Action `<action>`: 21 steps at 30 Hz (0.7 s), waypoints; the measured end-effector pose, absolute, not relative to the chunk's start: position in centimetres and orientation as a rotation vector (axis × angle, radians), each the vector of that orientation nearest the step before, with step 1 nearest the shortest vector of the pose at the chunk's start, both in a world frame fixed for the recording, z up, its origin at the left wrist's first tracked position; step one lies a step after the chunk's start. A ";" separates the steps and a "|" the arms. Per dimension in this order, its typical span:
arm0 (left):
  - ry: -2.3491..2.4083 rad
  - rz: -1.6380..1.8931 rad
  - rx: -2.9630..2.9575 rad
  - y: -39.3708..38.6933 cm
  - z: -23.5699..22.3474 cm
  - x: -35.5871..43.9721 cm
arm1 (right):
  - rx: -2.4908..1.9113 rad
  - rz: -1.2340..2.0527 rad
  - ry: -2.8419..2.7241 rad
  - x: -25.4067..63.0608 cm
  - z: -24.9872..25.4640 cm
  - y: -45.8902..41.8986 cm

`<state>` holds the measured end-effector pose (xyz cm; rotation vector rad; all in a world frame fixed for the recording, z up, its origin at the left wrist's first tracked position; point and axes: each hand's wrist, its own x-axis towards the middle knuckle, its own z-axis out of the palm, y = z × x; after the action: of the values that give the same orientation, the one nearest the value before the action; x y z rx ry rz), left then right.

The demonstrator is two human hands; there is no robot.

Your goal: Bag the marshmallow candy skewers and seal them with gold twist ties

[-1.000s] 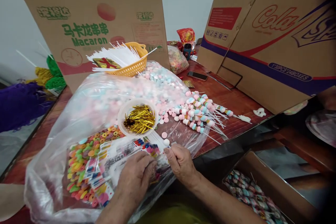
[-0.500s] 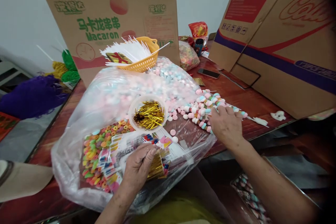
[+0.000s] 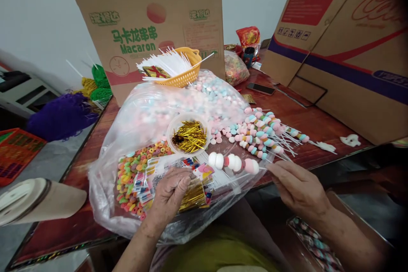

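Note:
My right hand [image 3: 295,182] pinches the bare stick end of a candy skewer [image 3: 234,162], which points left with white and pink marshmallows and reddish pieces between them. Over the printed plastic packets [image 3: 156,180], my left hand [image 3: 174,187] is closed, thumb against fingers; what it grips is hidden. Just beyond, a clear bowl [image 3: 170,146] contains gold twist ties [image 3: 190,137]. More marshmallow skewers [image 3: 261,131] lie piled at the right, white sticks toward me. A bundle of gold ties [image 3: 193,195] is beside my left hand.
Ring candies [image 3: 127,191] and a big clear bag of marshmallows [image 3: 140,110] cover the table's middle. Behind stand a yellow basket [image 3: 183,80] of white sticks and two cardboard boxes [image 3: 137,68]. A lidded cup [image 3: 63,199] is at left, a phone [image 3: 260,89] at right.
My right hand has lifted a skewer from the pile and drawn it toward me, over the packets' right side. My left hand stays pinched in nearly the same place. The view has shifted left.

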<state>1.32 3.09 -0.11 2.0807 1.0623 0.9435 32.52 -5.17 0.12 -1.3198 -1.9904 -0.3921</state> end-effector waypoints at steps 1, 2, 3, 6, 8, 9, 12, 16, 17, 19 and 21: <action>1.041 0.934 2.087 3.0 0.0 1.3 | -1.316 -0.383 -2.001 32.4 0.0 -5.5; 1.036 0.929 2.088 2.9 0.0 1.3 | -1.312 -0.367 -2.014 32.3 0.0 -5.8; 1.047 0.924 2.083 2.7 0.1 1.2 | -1.304 -0.356 -2.026 32.3 -0.1 -6.0; 1.120 0.910 2.072 2.2 0.5 1.0 | -1.264 -0.356 -2.071 32.5 0.1 -6.5; 1.103 0.842 2.135 2.0 0.8 0.9 | -1.235 -0.358 -2.102 32.6 0.4 -6.9; 1.069 0.794 2.185 1.9 1.0 0.9 | -1.219 -0.347 -2.116 32.6 0.5 -7.0; 0.931 0.649 2.314 1.8 1.7 1.0 | -1.183 -0.213 -2.162 32.7 0.8 -7.2; 0.864 0.524 2.380 1.8 2.3 1.5 | -1.225 0.157 -2.233 32.8 1.3 -7.1; 0.871 0.526 2.397 1.7 2.4 1.6 | -1.260 0.222 -2.234 32.8 1.3 -7.1; 0.879 0.551 2.441 1.7 2.4 1.8 | -1.326 0.300 -2.221 32.8 1.4 -7.1; 0.866 0.565 2.476 1.6 2.4 2.1 | -1.338 0.358 -2.222 32.7 1.3 -7.2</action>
<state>2.07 1.57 2.44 2.4756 0.8664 0.5653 32.71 -7.19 1.30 -1.3379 -2.2225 0.3579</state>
